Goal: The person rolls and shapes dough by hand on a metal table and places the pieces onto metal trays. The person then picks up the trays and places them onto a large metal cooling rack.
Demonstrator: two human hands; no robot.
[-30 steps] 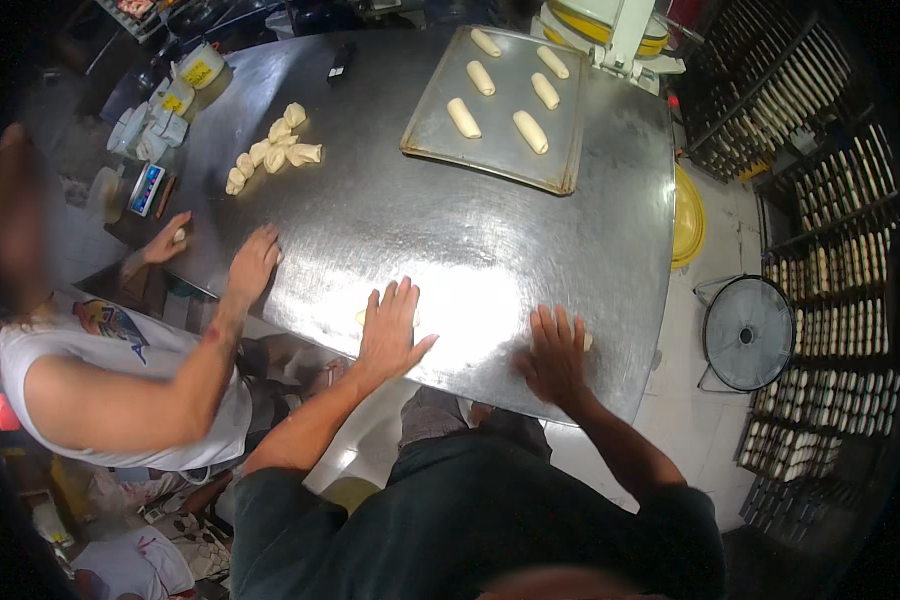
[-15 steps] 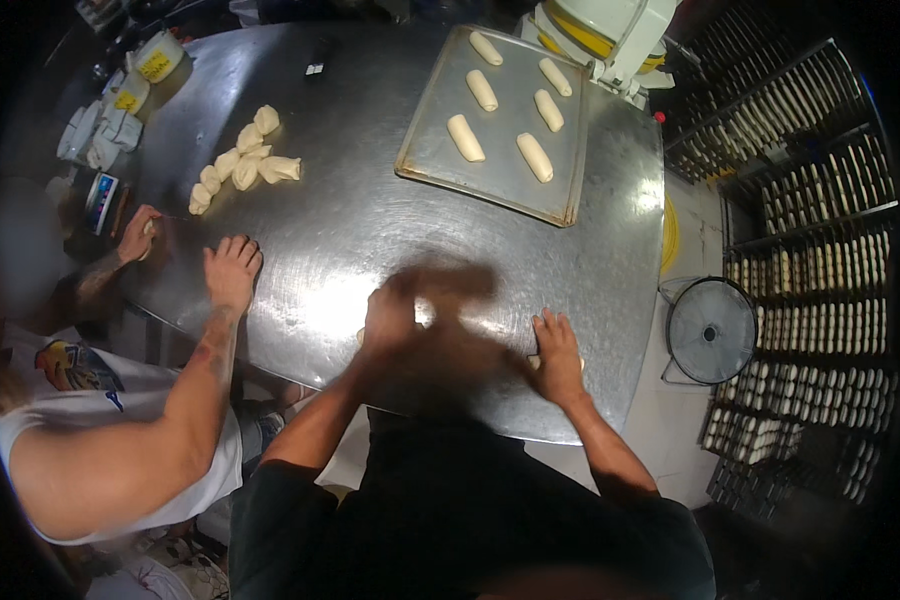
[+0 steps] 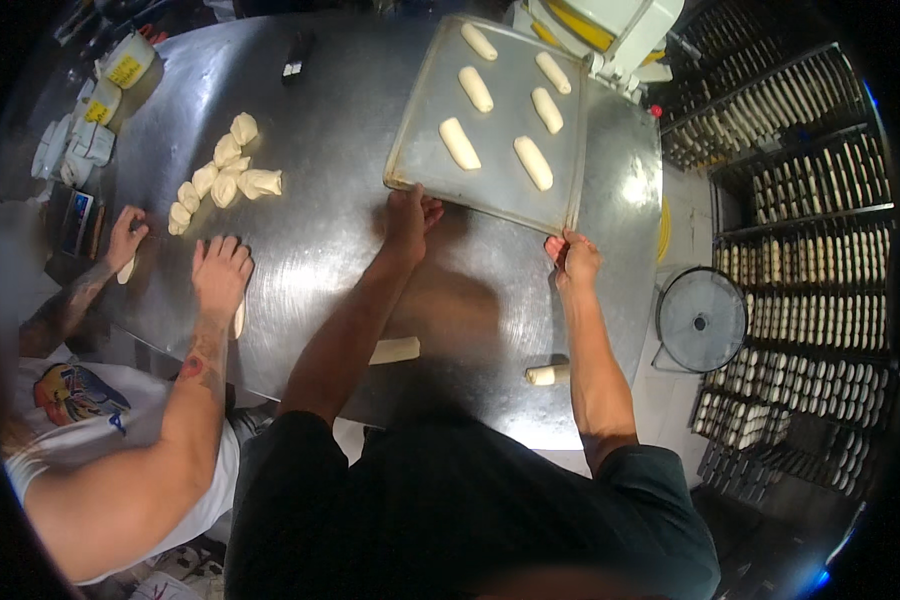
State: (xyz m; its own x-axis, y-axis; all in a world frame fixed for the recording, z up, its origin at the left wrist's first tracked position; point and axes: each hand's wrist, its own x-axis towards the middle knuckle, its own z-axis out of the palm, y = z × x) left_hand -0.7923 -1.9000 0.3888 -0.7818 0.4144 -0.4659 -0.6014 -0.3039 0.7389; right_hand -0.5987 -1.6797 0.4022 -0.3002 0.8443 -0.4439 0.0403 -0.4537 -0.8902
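A metal baking tray (image 3: 425, 140) lies on the steel table, bearing two rows of pale dough rolls (image 3: 460, 144). My left hand (image 3: 410, 225) is closed on its near left corner. At the near right corner, the tray's rim is pinched in my right hand (image 3: 576, 258). One dough roll (image 3: 397, 349) rests on the table beside my left forearm and is partly hidden by it. Another roll (image 3: 546, 375) sits near the table's front edge, next to my right forearm.
A co-worker at left has one hand (image 3: 222, 270) over a dough strip (image 3: 239, 317) and another near a dough piece (image 3: 126, 270). Several dough lumps (image 3: 225, 188) lie beyond. A white machine (image 3: 620, 40) stands behind the tray; a round bin (image 3: 703, 305) and loaded racks (image 3: 800, 310) are right.
Both my hands have left the dough rolls at the table's front and reached forward to the tray's near corners. The two rolls are now uncovered. The co-worker's hands have shifted slightly.
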